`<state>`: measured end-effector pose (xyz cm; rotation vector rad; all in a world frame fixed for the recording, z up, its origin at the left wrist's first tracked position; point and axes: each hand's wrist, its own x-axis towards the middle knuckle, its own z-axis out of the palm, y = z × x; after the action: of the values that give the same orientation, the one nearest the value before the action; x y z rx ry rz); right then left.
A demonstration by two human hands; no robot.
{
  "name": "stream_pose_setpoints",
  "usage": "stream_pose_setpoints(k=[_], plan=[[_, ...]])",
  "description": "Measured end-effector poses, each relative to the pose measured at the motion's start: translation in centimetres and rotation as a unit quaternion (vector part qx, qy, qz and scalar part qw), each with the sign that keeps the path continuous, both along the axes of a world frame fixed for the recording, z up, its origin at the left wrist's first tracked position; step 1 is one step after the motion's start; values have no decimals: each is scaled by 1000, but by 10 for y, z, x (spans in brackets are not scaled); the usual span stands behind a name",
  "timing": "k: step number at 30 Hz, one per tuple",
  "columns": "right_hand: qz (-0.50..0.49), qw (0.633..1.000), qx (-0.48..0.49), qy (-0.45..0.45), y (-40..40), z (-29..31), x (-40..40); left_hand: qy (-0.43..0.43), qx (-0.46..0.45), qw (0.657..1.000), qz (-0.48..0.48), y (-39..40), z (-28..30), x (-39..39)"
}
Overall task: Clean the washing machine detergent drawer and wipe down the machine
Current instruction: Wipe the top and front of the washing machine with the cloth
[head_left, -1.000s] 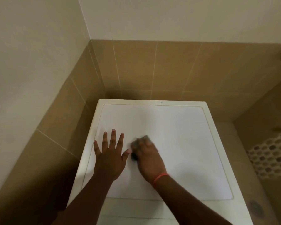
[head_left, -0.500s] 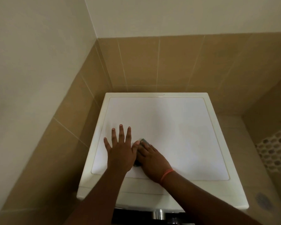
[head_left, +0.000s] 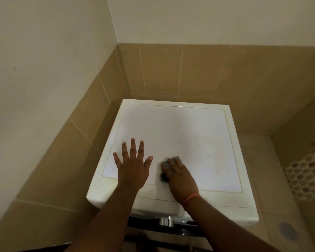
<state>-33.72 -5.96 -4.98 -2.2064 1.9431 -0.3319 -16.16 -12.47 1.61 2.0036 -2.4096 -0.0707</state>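
Note:
The white washing machine (head_left: 189, 128) stands in a tiled corner, seen from above. My left hand (head_left: 133, 164) lies flat on the front left of its top, fingers spread. To its right, my right hand (head_left: 178, 177) presses a small grey-blue sponge (head_left: 164, 171) down on the lid near the front edge; the fingers lie over the sponge and hide most of it. A red band circles my right wrist. A chrome knob (head_left: 166, 221) on the front panel shows below the lid's edge. The detergent drawer is hidden from view.
Beige tiled walls (head_left: 171, 73) close in behind and on the left of the machine. To the right lie a tiled floor with a round drain (head_left: 287, 233) and a white perforated basket (head_left: 309, 177) at the frame edge.
My right hand slid the sponge to the right, away from my left hand's thumb. The view tilted down, so more of the machine's front shows. My left hand stayed flat in place.

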Motion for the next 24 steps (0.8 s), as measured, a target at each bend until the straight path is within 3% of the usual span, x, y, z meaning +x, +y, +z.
stream_pose_setpoints(k=[2,8,13,19,24], plan=[[-19,999,26,-7,9,3,5,0,6,1000,15,7,1,0],[198,977,-46,67,32,-8,-1,-14,18,999,32,35,1,8],[83,994,-46,52,42,-5,-13,-21,11,998,59,47,4,22],[220,973,-51,58,59,-9,-3,-26,21,998,62,63,6,16],[107,994,-24,27,57,-6,-8,-19,31,996,80,69,4,22]])
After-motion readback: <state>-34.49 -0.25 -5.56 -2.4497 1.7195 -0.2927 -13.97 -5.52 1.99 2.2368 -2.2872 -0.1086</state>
